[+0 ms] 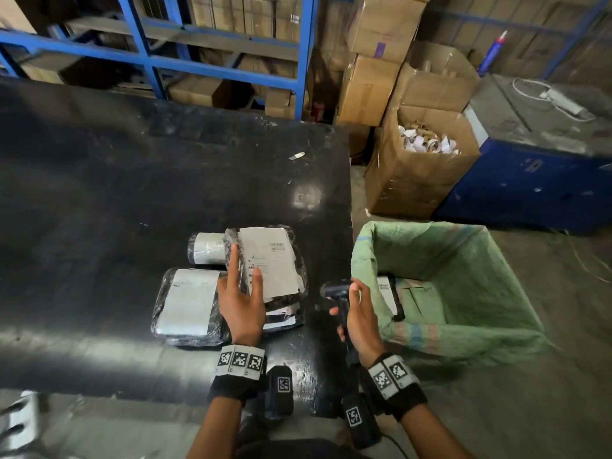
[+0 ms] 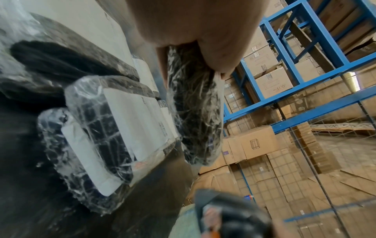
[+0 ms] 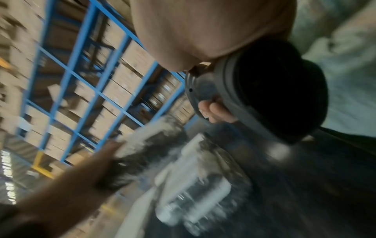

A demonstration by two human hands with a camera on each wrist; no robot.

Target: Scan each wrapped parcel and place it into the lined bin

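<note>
- The left hand [image 1: 242, 301] sits low in the middle of the head view. It holds a wrapped parcel [image 1: 269, 260] with a white label. The fingers lie long on top of the label. In the left wrist view the thumb [image 2: 213, 40] pinches the parcel [image 2: 195, 112] from the other side, and the parcel is lifted off the bench.
- The right hand [image 1: 359, 318] is just to the right of the left hand. It is curled around the handle of a black scanner [image 1: 339, 294]. The scanner's head points toward the held parcel. In the right wrist view a fingertip [image 3: 215, 112] rests on the scanner [image 3: 264, 90].
- More wrapped parcels lie on the black bench [image 1: 116, 193]. A flat one [image 1: 188, 306] is just left of the left hand. A small rolled one [image 1: 207, 248] is above it in the frame. A few more are stacked under the held parcel [image 1: 284, 318].
- The lined bin [image 1: 463, 260] stands at the right of the frame, beside the bench edge. Its liner is a green sack. One parcel [image 1: 390, 294] is already inside, by the left wall.
- An open cardboard box [image 1: 420, 173] with paper scraps is above the bin in the frame.
- Blue racks [image 1: 212, 67] with brown boxes fill the top of the frame.
</note>
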